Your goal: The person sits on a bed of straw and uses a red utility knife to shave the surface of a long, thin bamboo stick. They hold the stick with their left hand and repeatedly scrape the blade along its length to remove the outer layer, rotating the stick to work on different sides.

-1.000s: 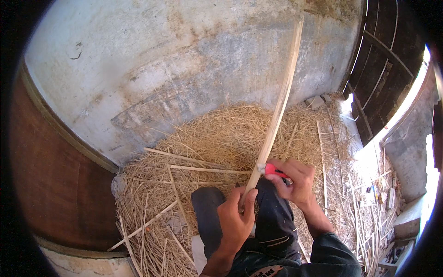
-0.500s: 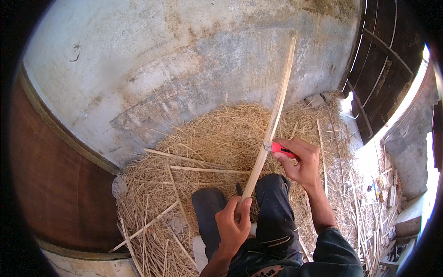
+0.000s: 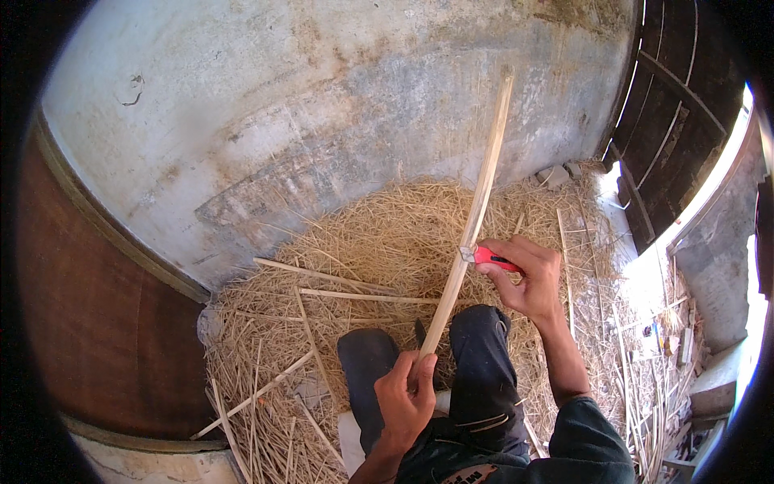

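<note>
A long, pale split-wood strip (image 3: 484, 181), possibly bamboo, slants up from between my knees toward the wall. My left hand (image 3: 405, 399) grips its lower end, thumb and fingers closed round it. My right hand (image 3: 528, 278) is wrapped round a red utility knife (image 3: 493, 258). The knife's metal head meets the strip near mid-length; the cutting edge is too small to make out. Beside the strip, just above my left hand, a dark pointed tip (image 3: 420, 331) shows, its lower part hidden.
Straw-like shavings (image 3: 379, 234) cover the floor, with loose thin strips (image 3: 266, 395) lying on the left and more on the right. A stained wall (image 3: 322, 105) rises ahead. A brown panel (image 3: 105, 298) stands at left, dark wooden boards (image 3: 673, 113) at upper right.
The strip has shifted down toward me, its upper end now lower against the wall. My left hand has dropped slightly with it. The utility knife stays in nearly the same place.
</note>
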Action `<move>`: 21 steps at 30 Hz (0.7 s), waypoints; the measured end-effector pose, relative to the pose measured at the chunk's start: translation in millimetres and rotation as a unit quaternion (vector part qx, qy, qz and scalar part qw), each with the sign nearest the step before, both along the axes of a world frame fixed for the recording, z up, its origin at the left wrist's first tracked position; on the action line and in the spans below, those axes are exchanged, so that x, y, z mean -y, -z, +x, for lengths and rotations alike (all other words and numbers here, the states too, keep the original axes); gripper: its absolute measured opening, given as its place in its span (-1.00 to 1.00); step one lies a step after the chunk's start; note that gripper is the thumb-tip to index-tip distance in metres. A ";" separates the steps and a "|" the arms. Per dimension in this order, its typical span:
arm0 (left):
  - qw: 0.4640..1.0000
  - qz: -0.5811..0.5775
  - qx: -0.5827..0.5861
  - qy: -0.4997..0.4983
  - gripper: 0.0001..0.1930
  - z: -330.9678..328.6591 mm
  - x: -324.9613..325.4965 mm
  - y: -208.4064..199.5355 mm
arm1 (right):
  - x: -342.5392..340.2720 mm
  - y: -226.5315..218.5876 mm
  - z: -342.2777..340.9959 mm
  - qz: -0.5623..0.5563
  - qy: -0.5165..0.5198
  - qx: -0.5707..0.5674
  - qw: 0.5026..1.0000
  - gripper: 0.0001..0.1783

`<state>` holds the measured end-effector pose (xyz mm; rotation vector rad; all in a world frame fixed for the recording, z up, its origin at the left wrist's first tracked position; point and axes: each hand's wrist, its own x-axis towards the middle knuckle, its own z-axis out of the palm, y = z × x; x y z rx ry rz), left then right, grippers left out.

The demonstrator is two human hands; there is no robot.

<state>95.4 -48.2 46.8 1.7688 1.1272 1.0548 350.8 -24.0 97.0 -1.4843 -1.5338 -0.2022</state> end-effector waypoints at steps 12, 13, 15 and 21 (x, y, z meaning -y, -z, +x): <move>0.996 -0.064 -0.040 0.054 -0.69 -28.5 34.7 26.8 | -38.8 20.6 134.8 0.017 0.222 -0.123 0.967 -0.64; 0.994 -0.079 -0.051 0.059 -0.70 -32.1 37.9 28.0 | -40.8 25.0 141.0 0.048 0.199 -0.136 0.969 -0.61; 0.992 -0.103 -0.044 0.052 -0.70 -35.7 36.6 32.6 | -38.6 33.1 139.0 0.048 0.130 -0.178 0.974 -0.48; 0.994 -0.090 -0.006 0.055 -0.69 -26.3 11.4 34.0 | -10.9 41.9 49.4 -0.085 -0.086 -0.483 0.867 -0.47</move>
